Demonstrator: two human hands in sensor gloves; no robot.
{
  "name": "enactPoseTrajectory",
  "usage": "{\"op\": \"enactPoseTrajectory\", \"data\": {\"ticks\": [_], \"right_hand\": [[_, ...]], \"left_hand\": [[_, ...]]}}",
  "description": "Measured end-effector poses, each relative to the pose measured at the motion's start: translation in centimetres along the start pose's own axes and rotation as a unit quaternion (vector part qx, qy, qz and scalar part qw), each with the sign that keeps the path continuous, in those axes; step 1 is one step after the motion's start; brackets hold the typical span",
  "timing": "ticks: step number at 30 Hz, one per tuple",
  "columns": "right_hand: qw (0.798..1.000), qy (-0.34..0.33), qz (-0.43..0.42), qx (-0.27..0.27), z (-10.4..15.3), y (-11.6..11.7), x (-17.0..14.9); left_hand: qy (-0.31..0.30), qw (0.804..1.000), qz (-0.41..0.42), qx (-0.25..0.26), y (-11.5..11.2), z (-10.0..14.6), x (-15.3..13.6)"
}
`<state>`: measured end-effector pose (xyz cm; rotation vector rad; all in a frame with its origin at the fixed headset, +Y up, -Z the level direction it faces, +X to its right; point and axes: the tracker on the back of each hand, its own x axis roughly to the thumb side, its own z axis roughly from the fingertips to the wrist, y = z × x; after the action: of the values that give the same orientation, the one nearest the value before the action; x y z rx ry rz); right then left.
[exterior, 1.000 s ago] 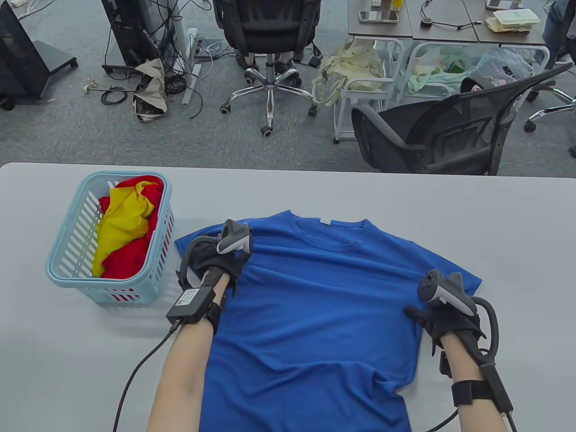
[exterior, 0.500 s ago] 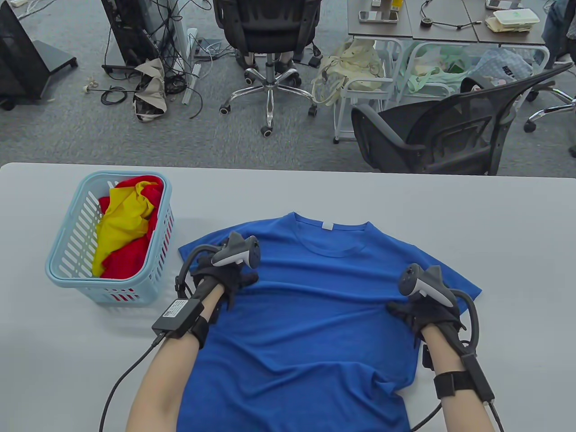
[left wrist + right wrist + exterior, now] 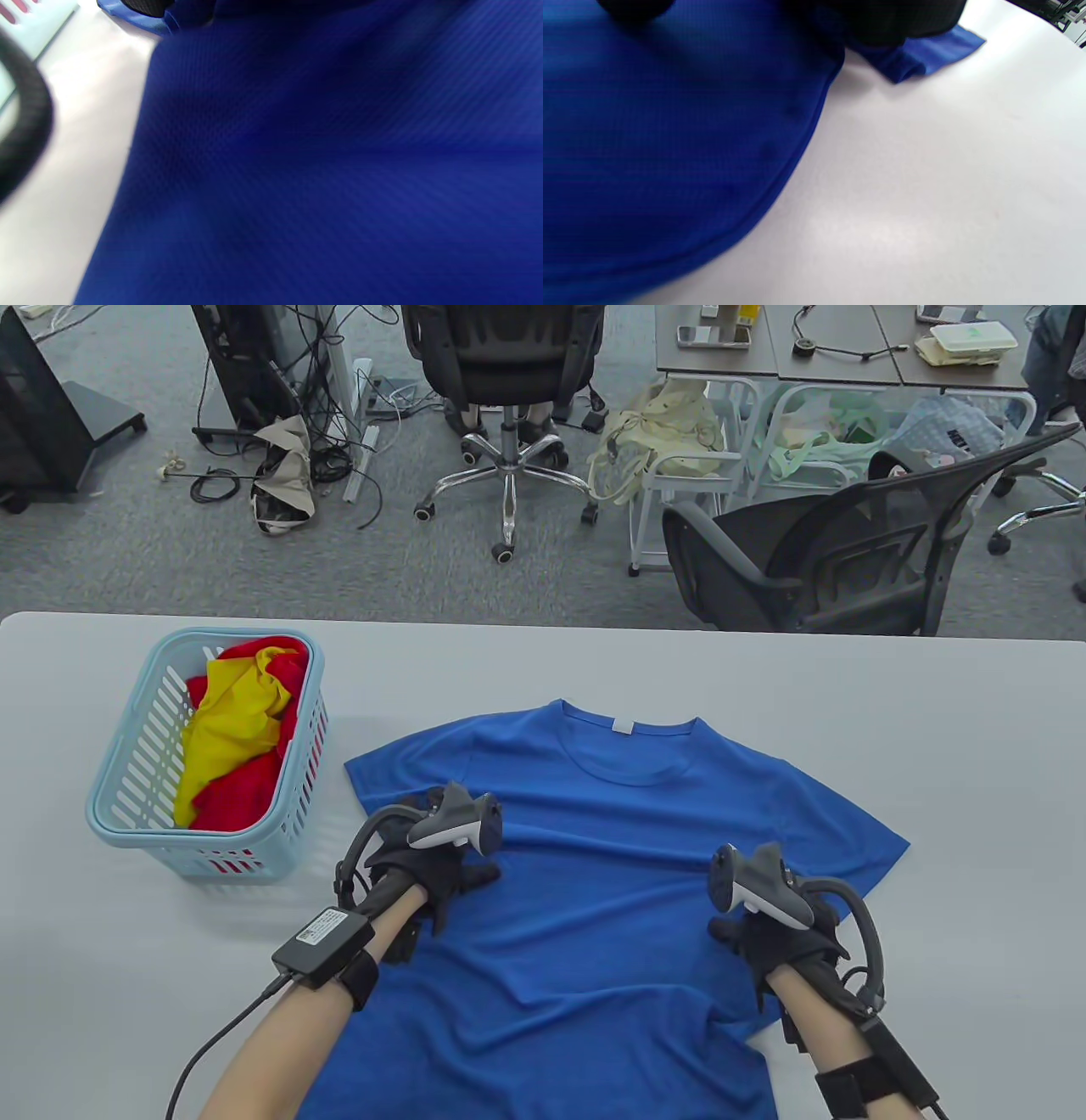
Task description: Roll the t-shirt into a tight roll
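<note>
A blue t-shirt [image 3: 594, 916] lies spread flat on the grey table [image 3: 933, 746], with its collar [image 3: 628, 742] at the far side and its hem running off the view's bottom edge. My left hand [image 3: 428, 861] rests flat on the shirt's left side, just below the left sleeve, thumb spread toward the middle. On the shirt's right side, near the right sleeve [image 3: 857, 836], my right hand [image 3: 768, 929] presses down. The left wrist view is filled with blurred blue fabric [image 3: 318, 169]. The right wrist view shows the shirt's edge [image 3: 670, 148] and the sleeve tip [image 3: 925, 55].
A light blue basket [image 3: 204, 755] with red and yellow clothes stands on the table at the left of the shirt. Office chairs [image 3: 848, 551], cables and other desks fill the floor beyond the table's far edge.
Both hands have slid over the shirt toward the near edge and slightly inward. The left sleeve, covered before, now lies flat and in full view.
</note>
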<state>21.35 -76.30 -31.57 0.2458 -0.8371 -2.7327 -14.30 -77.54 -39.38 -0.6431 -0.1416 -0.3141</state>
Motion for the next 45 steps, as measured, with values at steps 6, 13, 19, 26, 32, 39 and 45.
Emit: {"op": "enactPoseTrajectory", "data": {"ticks": [6,13,19,26,32,39,45], "right_hand": [[0.988,0.020,-0.139,0.065,-7.1,-2.5,-3.7],[0.993,0.029,-0.116,-0.026,-6.4,-4.5,-3.5],[0.991,-0.104,-0.082,0.029,-1.7,-1.8,-0.2],[0.991,-0.083,-0.096,0.049,-1.9,0.3,-0.9],[0.986,-0.082,-0.132,0.057,-3.0,-0.2,-1.5],[0.992,-0.083,-0.075,0.058,-2.3,-1.3,-1.4],[0.988,-0.040,-0.145,-0.032,-1.7,-4.4,-1.9]], "left_hand": [[0.028,0.998,0.045,-0.016,2.3,-3.0,0.3],[0.059,0.995,0.063,0.046,3.4,-1.8,-0.8],[0.069,0.988,0.137,-0.002,2.7,-4.0,-5.4],[0.113,0.984,0.135,-0.016,4.0,-7.5,-7.6],[0.099,0.990,0.083,-0.061,5.5,-9.1,-7.3],[0.028,0.959,0.282,0.008,6.4,-7.1,-7.4],[0.005,0.993,0.117,0.006,6.9,-7.1,-4.4]]}}
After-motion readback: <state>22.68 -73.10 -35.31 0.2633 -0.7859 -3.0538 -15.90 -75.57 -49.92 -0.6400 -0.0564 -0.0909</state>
